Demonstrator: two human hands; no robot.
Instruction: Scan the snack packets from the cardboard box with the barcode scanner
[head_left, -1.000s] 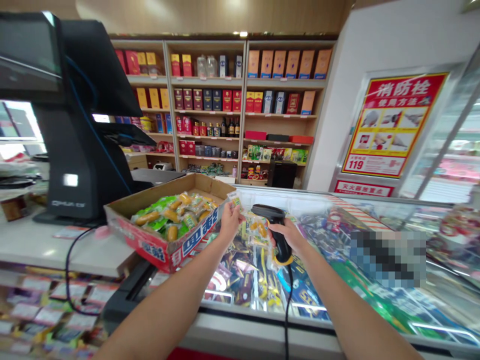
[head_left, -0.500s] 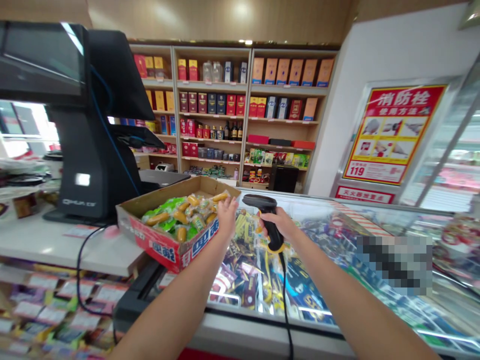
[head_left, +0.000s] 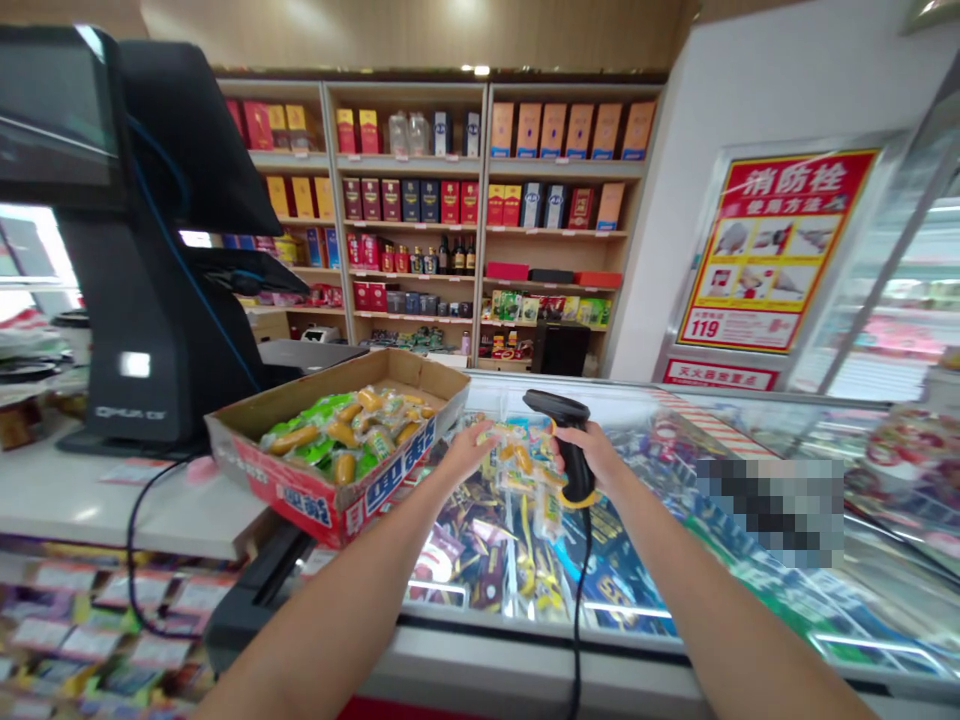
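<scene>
A black handheld barcode scanner (head_left: 576,470) with a yellow lower edge is upright in my right hand (head_left: 589,452), fingers wrapped round its grip. A cord hangs from its base. My left hand (head_left: 471,448) is closed on the near edge of several clear-wrapped yellow sausage snacks (head_left: 519,456), just left of the scanner. These packets reach across to my right fingers; whether that hand grips them too is unclear. Left of my hands, an open cardboard box (head_left: 337,512) with red and blue print holds more wrapped sausages (head_left: 349,425) and green packets.
Under my hands is a glass-topped display case (head_left: 480,600) full of colourful packs. A black checkout terminal (head_left: 161,300) stands on the white counter (head_left: 90,510) at left. Shelves of boxed goods (head_left: 427,200) line the back wall. A red notice (head_left: 780,250) hangs at right.
My left hand has come from the box's right edge, fingers apart, over to the wrapped sausages and closed on them. The scanner has shifted slightly right in my right hand. The view has turned slightly.
</scene>
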